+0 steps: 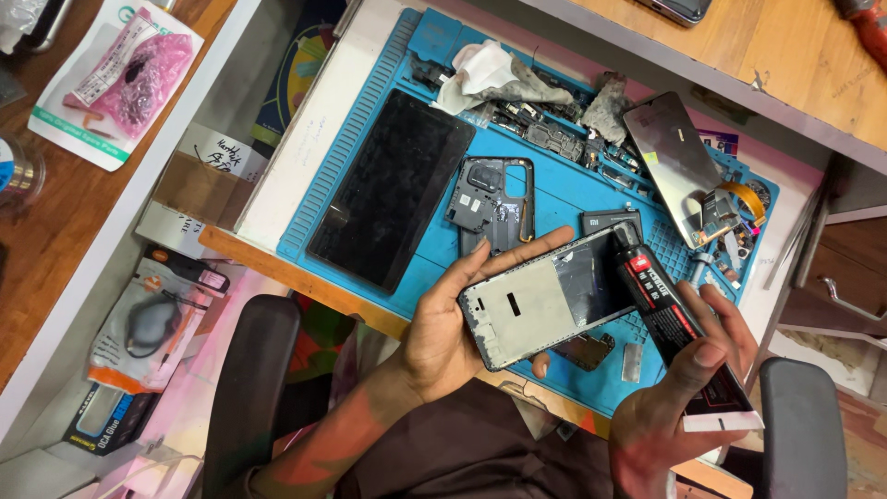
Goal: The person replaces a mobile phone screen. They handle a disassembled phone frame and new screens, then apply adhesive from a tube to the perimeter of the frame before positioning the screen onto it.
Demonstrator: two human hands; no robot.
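Head view: our left hand (443,328) cups the frame (545,300) from below, fingers (504,254) spread along its upper edge and thumb under the lower edge, just right of the frame's centre. Our right hand (688,388) wraps the tube (670,319), fingers curled and pressed together around its body, thumb on top, the nozzle touching the frame's right end.

We judge the frame light, thin and stiff but easy to bend or crack, so holding it by the edges, as we do, looks right; its open middle offers no safe grip. The tube looks soft-walled and light, best gripped at mid-body, where squeezing is steady.

Counting outward: one frame, one tube. On the blue mat (573,189) lie one large dark screen (393,189) at centre left, one back cover (494,199) just above our left fingers, one shiny panel (670,157) at upper right, and one crumpled cloth (490,79) at top centre. Small parts crowd the mat's upper rim; we cannot count them. Two packets lie at left, one pink (129,79) in the upper left, one grey (148,328) lower down.
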